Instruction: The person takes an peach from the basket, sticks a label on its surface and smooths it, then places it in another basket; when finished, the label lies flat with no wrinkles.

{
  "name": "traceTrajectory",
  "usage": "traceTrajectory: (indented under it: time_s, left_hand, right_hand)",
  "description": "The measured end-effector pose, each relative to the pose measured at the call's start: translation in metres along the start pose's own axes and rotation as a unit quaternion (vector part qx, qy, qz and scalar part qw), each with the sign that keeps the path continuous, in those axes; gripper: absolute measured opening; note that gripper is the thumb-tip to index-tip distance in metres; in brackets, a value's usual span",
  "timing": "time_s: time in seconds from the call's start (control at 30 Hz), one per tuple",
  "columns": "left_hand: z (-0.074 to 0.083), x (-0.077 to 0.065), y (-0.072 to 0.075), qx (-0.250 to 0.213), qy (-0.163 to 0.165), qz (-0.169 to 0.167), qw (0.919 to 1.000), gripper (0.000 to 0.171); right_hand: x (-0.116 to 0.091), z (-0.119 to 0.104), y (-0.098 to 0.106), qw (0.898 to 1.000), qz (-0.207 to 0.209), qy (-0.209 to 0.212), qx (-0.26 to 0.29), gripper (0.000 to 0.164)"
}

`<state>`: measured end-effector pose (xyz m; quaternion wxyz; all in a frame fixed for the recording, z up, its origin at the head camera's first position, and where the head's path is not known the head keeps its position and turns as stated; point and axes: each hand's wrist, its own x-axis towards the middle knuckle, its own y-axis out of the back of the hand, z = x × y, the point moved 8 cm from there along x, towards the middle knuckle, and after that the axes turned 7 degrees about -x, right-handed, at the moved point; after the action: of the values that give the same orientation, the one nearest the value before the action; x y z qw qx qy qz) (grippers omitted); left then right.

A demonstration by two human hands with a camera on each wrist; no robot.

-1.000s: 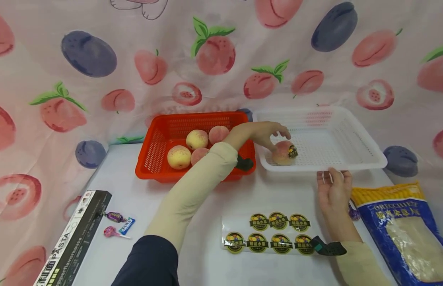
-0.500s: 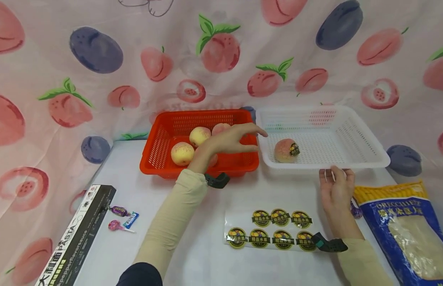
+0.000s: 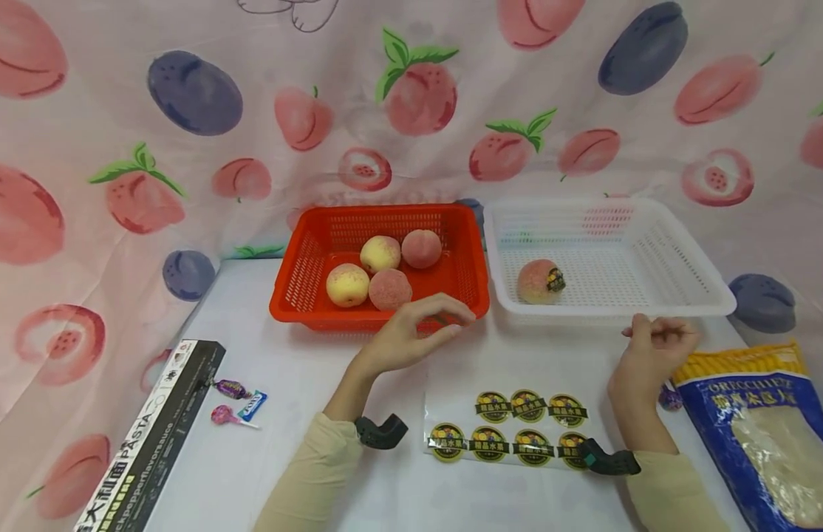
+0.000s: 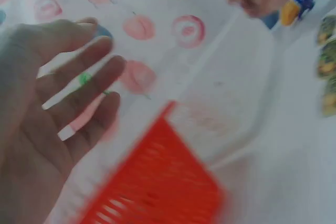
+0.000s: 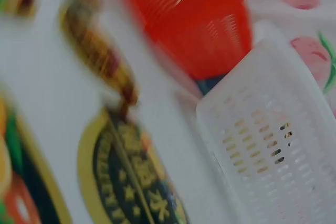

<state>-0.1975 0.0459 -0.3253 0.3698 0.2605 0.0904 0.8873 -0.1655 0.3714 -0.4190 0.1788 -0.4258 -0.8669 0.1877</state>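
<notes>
A soft fabric backdrop (image 3: 411, 111) printed with peaches and plums hangs in folds behind a smooth white table (image 3: 298, 384). At the table's back edge stand two rectangular perforated plastic baskets: the red basket (image 3: 305, 273) with four fuzzy round peaches (image 3: 382, 272) clustered inside, and just right of it the white basket (image 3: 684, 273), where a single stickered peach (image 3: 539, 281) lies near the left wall. At far right lies a glossy blue-and-yellow pasta bag (image 3: 750, 428); at far left, a long black pasta box (image 3: 152, 436) with small wrapped candies (image 3: 233, 403) beside it. A clear sticker sheet (image 3: 511, 432) carrying seven round black-and-yellow labels lies flat at the near middle. The left hand (image 3: 411, 336) hovers in front of the red basket, fingers loosely curved and holding nothing. The right hand (image 3: 654, 351) sits just before the white basket's near rim, fingers curled inward; whether they pinch anything cannot be told.
</notes>
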Motion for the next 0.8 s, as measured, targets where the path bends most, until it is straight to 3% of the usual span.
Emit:
traceTrajectory:
  time_s: [0.07,0.17,0.23,0.3,0.33,0.4,0.5,0.63,0.7,0.8]
  left_hand:
    - [-0.011,-0.012,-0.003,-0.037,0.022,0.031,0.9986,0.019]
    - [-0.032,-0.032,-0.004,-0.093,0.056,0.101,0.9889,0.018]
    - [-0.046,-0.046,-0.002,-0.148,0.076,0.168,0.9716,0.016]
    - [-0.061,-0.058,0.001,-0.217,0.09,0.239,0.9422,0.014]
    - [-0.069,-0.064,0.003,-0.256,0.096,0.276,0.9214,0.013]
    - [-0.083,-0.076,0.007,-0.331,0.097,0.348,0.872,0.011]
    - [-0.1,-0.09,0.011,-0.428,0.093,0.437,0.7855,0.008]
    - [-0.11,-0.102,0.013,-0.504,0.083,0.521,0.6834,0.009]
    - [-0.111,-0.106,0.013,-0.528,0.085,0.552,0.6403,0.013]
    - [-0.11,-0.11,0.014,-0.553,0.087,0.585,0.5873,0.03]
  right_hand:
    - [-0.007,-0.016,-0.01,0.994,-0.049,0.098,-0.005,0.028]
    - [-0.021,-0.032,-0.03,0.975,-0.137,0.176,-0.006,0.025]
    - [-0.031,-0.038,-0.044,0.959,-0.199,0.199,-0.014,0.025]
    - [-0.04,-0.043,-0.058,0.943,-0.257,0.211,-0.03,0.024]
    - [-0.044,-0.046,-0.066,0.932,-0.283,0.219,-0.052,0.024]
    - [-0.053,-0.05,-0.081,0.909,-0.331,0.237,-0.088,0.024]
    - [-0.065,-0.057,-0.105,0.867,-0.402,0.271,-0.119,0.025]
    - [-0.075,-0.065,-0.138,0.812,-0.485,0.299,-0.125,0.027]
    - [-0.08,-0.069,-0.154,0.784,-0.517,0.315,-0.139,0.028]
    - [-0.087,-0.073,-0.173,0.744,-0.549,0.344,-0.164,0.033]
